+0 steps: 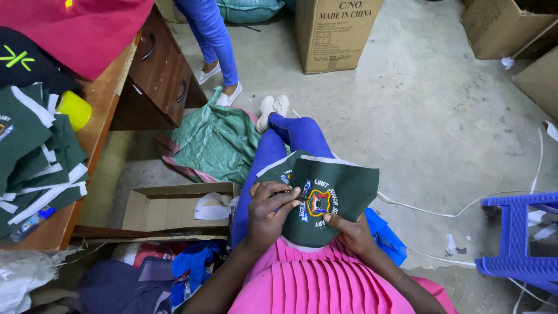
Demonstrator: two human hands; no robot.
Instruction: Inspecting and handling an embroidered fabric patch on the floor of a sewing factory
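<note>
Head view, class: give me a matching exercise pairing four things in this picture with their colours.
Things:
1. Cloth piece with a badge held by the left hand and right hand
2. Plastic stool
3. Pleated skirt
4. Large box

Colours:
A. Pink
B. Brown
C. Dark green
D. Blue

Pairs: 1-C, 2-D, 3-A, 4-B
</note>
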